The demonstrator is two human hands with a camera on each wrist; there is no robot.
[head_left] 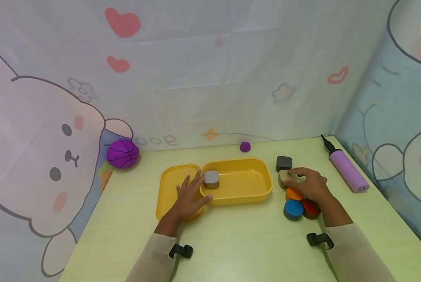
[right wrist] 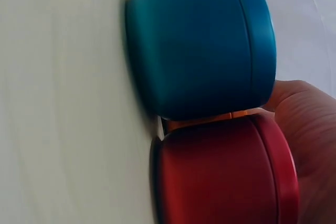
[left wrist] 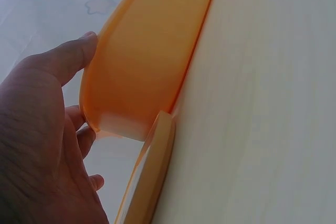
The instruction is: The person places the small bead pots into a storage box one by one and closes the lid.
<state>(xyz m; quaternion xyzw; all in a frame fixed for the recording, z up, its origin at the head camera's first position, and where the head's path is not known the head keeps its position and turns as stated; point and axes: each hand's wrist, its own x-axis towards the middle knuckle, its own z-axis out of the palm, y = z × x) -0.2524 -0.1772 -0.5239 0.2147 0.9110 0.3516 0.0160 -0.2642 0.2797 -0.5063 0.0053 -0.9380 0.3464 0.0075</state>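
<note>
A silver tin (head_left: 211, 179) with rounded corners stands at the left end inside the yellow plastic box (head_left: 239, 199). My left hand (head_left: 189, 199) rests at that end with fingers spread; in the left wrist view the thumb (left wrist: 79, 56) touches the rim. Under this hand lies the yellow lid (head_left: 168, 188), partly covered. To the right of the box, my right hand (head_left: 310, 185) pinches a beige tin (head_left: 284, 179) between thumb and fingers. Close around it are a black tin (head_left: 284, 163), an orange tin (head_left: 293, 194), a blue tin (right wrist: 199, 45) and a red tin (right wrist: 220, 177).
A purple ball (head_left: 123, 154) with basketball lines sits at the back left corner. A small purple object (head_left: 245, 147) lies behind the box near the cloth backdrop. On the far right lies a purple hand pump (head_left: 348, 170) with a black nozzle.
</note>
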